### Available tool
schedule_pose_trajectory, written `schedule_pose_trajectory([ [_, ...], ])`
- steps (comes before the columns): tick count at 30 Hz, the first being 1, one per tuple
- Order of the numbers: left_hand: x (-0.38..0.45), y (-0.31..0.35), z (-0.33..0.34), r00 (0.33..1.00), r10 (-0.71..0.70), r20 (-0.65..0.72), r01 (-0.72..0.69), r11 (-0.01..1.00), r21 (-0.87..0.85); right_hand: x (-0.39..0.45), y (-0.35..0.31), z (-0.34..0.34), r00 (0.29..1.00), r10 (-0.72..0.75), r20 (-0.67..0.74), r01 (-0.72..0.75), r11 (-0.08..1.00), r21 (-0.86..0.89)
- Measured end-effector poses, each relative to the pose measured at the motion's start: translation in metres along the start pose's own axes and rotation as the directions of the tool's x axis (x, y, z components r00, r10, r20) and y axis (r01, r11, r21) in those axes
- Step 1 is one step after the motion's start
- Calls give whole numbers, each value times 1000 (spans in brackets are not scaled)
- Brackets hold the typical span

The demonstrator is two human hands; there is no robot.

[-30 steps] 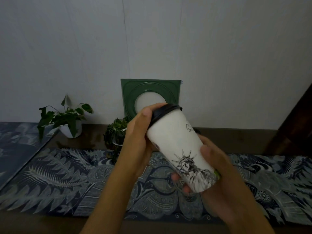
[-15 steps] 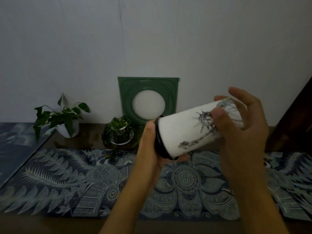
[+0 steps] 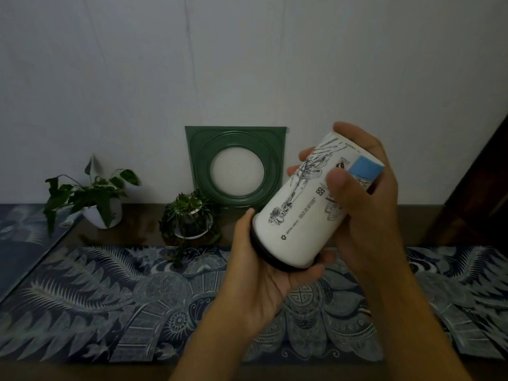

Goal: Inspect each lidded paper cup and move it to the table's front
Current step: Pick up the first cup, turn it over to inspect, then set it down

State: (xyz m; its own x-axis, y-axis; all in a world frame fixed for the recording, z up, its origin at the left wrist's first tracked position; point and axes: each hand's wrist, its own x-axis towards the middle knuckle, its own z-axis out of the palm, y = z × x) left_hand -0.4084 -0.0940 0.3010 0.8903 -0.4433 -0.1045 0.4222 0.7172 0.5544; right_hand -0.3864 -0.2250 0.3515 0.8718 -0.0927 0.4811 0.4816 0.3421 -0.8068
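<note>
Cup (image 3: 302, 213): now tipped further, lid (image 3: 277, 264) down, base up, above the table runner (image 3: 110, 298).
Left hand (image 3: 264, 281): cradles the lid end.
Right hand (image 3: 365, 204): clasps the base.

A plain, pale grey-white wall (image 3: 247, 64) fills the upper half of the view, crossed by faint vertical seams. The light is dim and even. Against the wall leans a square dark green frame with a round white centre (image 3: 237, 168). It stands at the back of a dark brown wooden table (image 3: 412, 218). A long blue-grey table runner with fern and floral patterns (image 3: 90, 292) lies across the tabletop. Near the back edge sit a leafy green plant in a white pot (image 3: 101, 213) on the left and, near the frame, a small bushy plant in a clear glass bowl (image 3: 189, 218). A dark brown wooden panel (image 3: 486, 188) rises at the far right.
</note>
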Motion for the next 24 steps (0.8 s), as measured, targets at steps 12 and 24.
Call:
schedule_pose_trajectory([
  [12, 4, -2, 8, 882, 460, -102, -408, 855, 321, 9, 8, 10, 993, -38, -113, 35, 999, -30],
  [24, 6, 8, 1, 999, -35, 39, 31, 995, 94, 8, 4, 8, 998, 57, 11, -56, 998, -21],
])
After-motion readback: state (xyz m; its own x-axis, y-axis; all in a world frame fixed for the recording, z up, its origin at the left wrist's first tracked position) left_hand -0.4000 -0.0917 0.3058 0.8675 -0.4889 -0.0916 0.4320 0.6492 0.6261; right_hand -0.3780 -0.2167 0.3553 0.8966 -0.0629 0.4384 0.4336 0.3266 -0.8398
